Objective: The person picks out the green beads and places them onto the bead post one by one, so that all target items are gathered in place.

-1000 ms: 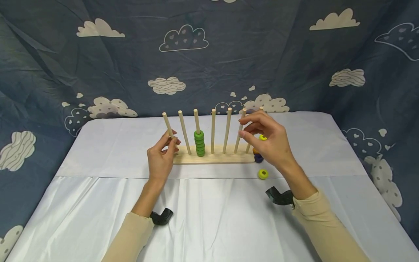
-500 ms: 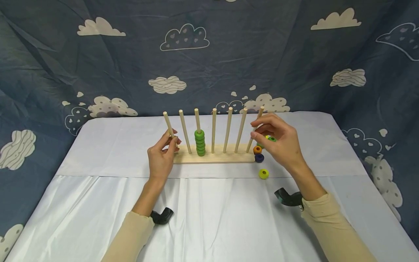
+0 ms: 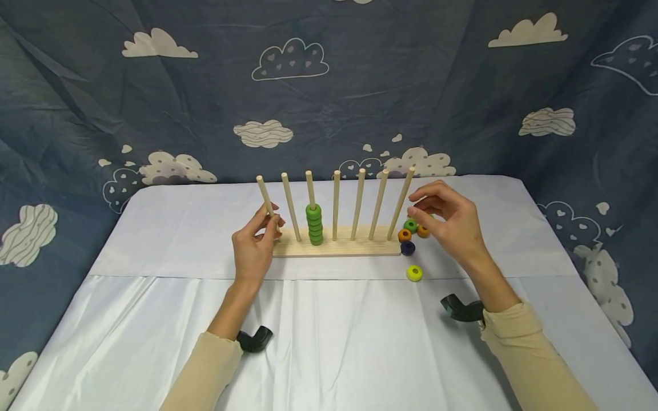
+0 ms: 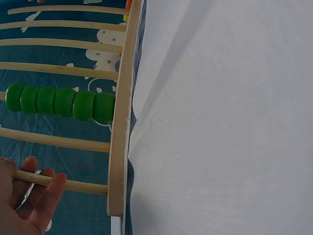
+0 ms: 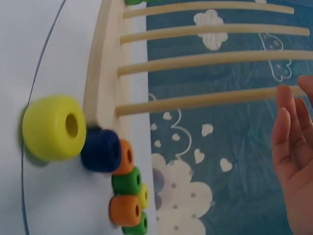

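A wooden peg stand [image 3: 334, 248] with a row of upright pegs sits on the table. Several green beads [image 3: 314, 224] are stacked on the third peg from the left; the other pegs carry no beads. My left hand [image 3: 251, 245] grips the leftmost peg [image 3: 264, 193] low down, fingers and thumb around it, as the left wrist view confirms. Just right of the rightmost peg [image 3: 402, 200], my right hand [image 3: 454, 228] hovers with loosely bent fingers and nothing between them. In the right wrist view, its fingers [image 5: 282, 132] appear beside that peg's upper end.
Loose beads lie by the stand's right end: a yellow bead [image 3: 414, 273] in front, a dark blue bead [image 3: 408, 248], an orange bead [image 3: 404, 235], a green bead [image 3: 410, 226] and others partly behind my right hand. White cloth covers the table; a cloud-patterned curtain [image 3: 329, 103] hangs behind.
My right hand has moved right, from near the second-rightmost peg to past the rightmost one, uncovering more loose beads. My left hand keeps its grip in place.
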{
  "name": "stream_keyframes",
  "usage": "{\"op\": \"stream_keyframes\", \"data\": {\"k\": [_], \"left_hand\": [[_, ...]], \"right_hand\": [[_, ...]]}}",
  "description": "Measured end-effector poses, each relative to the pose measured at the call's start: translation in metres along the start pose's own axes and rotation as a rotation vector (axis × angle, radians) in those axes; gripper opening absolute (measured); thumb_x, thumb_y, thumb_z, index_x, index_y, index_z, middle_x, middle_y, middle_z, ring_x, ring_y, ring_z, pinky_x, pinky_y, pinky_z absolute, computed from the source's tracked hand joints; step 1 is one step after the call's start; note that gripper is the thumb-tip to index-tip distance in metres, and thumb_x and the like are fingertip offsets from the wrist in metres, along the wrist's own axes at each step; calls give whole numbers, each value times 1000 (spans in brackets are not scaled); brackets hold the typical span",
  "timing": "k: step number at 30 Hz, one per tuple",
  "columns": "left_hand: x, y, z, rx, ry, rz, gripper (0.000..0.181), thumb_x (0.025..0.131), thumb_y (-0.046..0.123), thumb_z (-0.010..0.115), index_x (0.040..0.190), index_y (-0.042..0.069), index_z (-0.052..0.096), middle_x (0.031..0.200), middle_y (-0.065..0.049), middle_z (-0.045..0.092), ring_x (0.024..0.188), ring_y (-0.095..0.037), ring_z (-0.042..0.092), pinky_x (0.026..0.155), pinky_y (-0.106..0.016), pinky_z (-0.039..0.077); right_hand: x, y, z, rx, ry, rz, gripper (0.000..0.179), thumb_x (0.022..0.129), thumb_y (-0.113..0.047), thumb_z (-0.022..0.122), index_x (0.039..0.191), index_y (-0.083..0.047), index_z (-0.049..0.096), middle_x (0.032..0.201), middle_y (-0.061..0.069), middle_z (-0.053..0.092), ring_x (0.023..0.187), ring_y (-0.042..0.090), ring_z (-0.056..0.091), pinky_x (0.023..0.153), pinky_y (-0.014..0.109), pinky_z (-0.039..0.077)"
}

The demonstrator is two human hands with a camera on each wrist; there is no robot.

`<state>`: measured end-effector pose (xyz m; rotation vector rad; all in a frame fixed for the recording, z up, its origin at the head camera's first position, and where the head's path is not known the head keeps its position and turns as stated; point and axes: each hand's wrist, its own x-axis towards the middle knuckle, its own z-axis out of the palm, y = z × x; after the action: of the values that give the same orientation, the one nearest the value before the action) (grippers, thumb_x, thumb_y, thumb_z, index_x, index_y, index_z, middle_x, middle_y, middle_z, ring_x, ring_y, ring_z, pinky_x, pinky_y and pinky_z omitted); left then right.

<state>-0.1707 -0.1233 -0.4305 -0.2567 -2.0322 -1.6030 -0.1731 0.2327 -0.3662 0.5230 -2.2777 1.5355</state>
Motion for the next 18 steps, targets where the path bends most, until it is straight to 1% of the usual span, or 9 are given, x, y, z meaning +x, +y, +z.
{"op": "stream_keyframes", "data": {"k": [5,9,12,15,18], "left_hand": [[0,0,0,5,-5,0,19,101,6,67,119,2,73,94,-22,78,89,-34,76,70,-41,68],[0,0,0,1,-4,-2,19,101,6,67,119,2,73,94,-22,77,89,-34,76,70,-41,68],[0,-1,0,-3,-2,-7,20,101,6,67,119,2,73,93,-23,77,88,-34,76,70,-37,68],[0,-1,0,-7,0,-10,20,101,6,67,119,2,73,91,-23,76,87,-36,75,69,-33,68],[0,0,0,-10,-1,-14,19,101,5,67,119,2,73,91,-22,76,87,-37,75,69,-32,68]], "right_hand": [[0,10,-4,-22,-2,23,23,91,6,75,112,5,69,105,-8,67,92,4,68,86,10,58],[0,19,-8,-46,-9,52,22,91,4,75,112,3,70,105,-10,67,93,3,66,86,9,56],[0,26,-10,-70,-20,80,23,91,3,76,113,2,70,106,-5,67,95,3,66,87,8,55],[-1,32,-11,-95,-39,108,24,91,2,76,114,1,70,109,3,68,98,6,66,86,7,55],[-2,38,-12,-123,-62,132,26,91,2,76,117,0,71,112,10,69,100,7,66,86,7,54]]}}
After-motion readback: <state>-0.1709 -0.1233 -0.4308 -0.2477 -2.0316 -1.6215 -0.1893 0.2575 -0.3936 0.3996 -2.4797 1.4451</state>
